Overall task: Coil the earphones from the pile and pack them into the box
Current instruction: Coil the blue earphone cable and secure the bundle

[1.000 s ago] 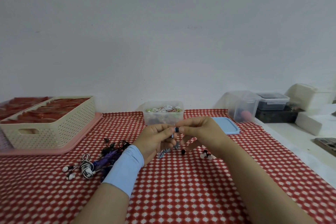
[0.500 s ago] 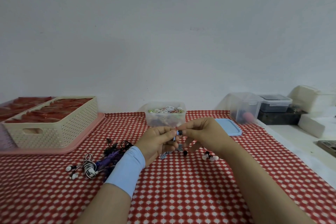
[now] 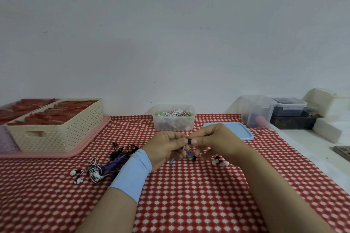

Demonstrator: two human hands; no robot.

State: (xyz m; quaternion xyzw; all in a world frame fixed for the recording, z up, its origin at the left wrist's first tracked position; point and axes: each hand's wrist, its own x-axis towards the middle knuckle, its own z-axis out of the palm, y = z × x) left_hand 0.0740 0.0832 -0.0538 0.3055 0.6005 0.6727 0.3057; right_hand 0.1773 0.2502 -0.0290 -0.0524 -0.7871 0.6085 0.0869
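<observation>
Bench cloth (image 3: 189, 195): red, with a regular white spot pattern.
Wristband (image 3: 132, 174): light blue.
Basket (image 3: 62, 136): cream, perforated in a grid; contents red.
Tray (image 3: 84, 142): pink.
Box (image 3: 170, 126): clear, showing white and green cables.
Lid (image 3: 240, 131): light blue.
Striped earphone (image 3: 94, 172): black and white.
Purple earphone (image 3: 115, 163); black earphones (image 3: 121, 152).
Held earphone (image 3: 189, 141): black tip, cable apparently blue-grey.

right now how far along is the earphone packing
Partly done. The clear box already holds several coiled earphones, with its blue lid off beside it. In hand: the left hand and right hand pinch one earphone between them, apparently mid-coil. Left to do: the pile on the cloth is not yet packed.
</observation>
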